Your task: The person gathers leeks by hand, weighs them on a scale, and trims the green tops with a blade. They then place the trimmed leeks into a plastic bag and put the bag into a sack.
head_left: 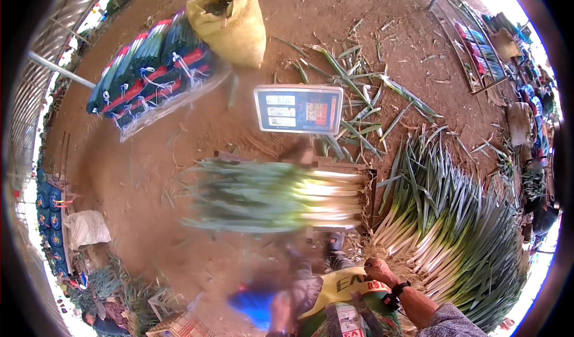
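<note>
A bundle of leeks or long green onions (257, 196) lies on the scale's platform, its white stems and roots pointing right. Behind it rises the scale's blue display panel (299, 110). My right hand (381, 271), with a dark watch at the wrist, is closed in front of my yellow and green apron (347, 286); whatever its fingers hold is hidden. My left hand (281, 310) is low at the left of my body, smeared by motion. Beside it is a blurred blue object (254, 307); I cannot tell whether the hand grips it.
A large heap of leeks (454, 229) spreads over the ground at the right. A yellow sack (230, 23) stands at the back beside wrapped bundles (152, 74) with red and blue bands. Loose leaves (359, 98) litter the dirt. A white sack (88, 228) lies at left.
</note>
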Available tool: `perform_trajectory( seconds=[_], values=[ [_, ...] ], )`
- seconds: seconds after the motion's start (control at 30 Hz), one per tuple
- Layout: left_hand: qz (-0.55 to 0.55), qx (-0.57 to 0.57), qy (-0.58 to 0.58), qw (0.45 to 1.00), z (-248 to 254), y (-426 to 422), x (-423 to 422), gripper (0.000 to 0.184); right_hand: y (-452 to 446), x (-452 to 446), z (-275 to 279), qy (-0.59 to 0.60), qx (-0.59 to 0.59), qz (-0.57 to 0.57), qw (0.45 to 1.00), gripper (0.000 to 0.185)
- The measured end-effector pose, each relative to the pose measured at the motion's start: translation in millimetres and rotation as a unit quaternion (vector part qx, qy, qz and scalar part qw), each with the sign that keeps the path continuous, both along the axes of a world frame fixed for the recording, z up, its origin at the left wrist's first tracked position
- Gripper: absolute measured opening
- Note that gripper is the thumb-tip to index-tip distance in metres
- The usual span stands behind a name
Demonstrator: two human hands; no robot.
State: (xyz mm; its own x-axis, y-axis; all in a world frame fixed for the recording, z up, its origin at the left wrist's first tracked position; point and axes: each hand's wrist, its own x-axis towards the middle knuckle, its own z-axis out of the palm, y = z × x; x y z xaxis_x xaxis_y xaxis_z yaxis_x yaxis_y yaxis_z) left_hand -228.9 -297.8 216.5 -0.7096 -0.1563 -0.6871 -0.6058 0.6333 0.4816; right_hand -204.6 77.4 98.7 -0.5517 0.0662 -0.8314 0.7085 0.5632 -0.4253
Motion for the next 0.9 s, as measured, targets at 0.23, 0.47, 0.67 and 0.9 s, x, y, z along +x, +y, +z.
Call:
perform_trajectory(
  seconds=[0.23, 0.47, 0.67, 0.9],
  values=[
    [-0.027, 0.006, -0.034, 0.999, 3, -36, -21, 0.031, -27, 12, 2, 0.002, 0.025, -0.025, 0.999, 0.032],
    [-0.103, 0.0, 0.063, 0.993, -90, -156, 19, 0.033, -101, 15, 35, 0.005, 0.053, -0.001, 0.999, 0.037],
    [-0.064, 0.01, 0.07, 0.995, -94, -244, 15, 0.031, -167, 3, 58, 0.008, 0.049, 0.003, 0.999, 0.034],
    [-0.004, 0.039, 0.11, 0.993, -148, -338, 60, 0.031, -212, -34, 90, 0.008, 0.049, 0.003, 0.999, 0.034]
  ],
)
